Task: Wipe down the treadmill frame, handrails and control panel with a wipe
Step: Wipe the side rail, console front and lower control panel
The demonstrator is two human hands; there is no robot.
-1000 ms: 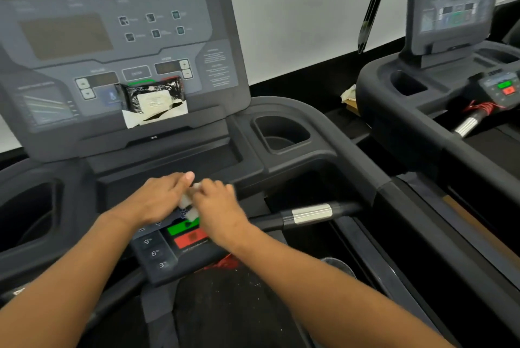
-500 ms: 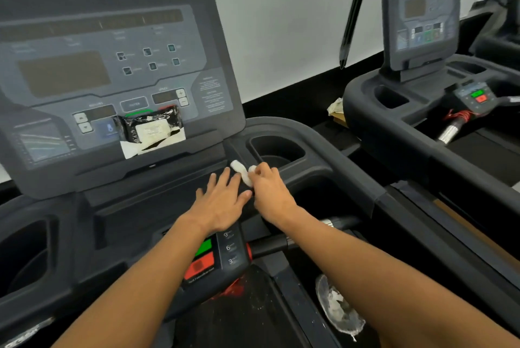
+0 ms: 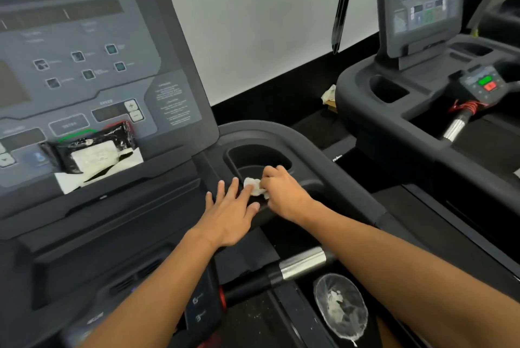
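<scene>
We are looking at an evenly lit indoor scene, moderately bright, with soft diffuse light and only faint shadows under the forearms. The pale wall (image 3: 267,38) is reading bright but not blown out. The metal handrail sleeve (image 3: 302,263) is catching a small highlight, and the control panel (image 3: 92,66) is showing a dull sheen. Motion blur is softening the panel lettering. The wide lens is bending straight lines near the edges, and the lower left corner is smearing.

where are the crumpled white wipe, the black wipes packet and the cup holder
crumpled white wipe (image 3: 254,186), head view, on the bunched middle beside the right hand's fingers
black plastic wipes packet (image 3: 90,150), head view, on its white label
dark oval cup holder (image 3: 254,158), head view, on its inner back wall
</scene>
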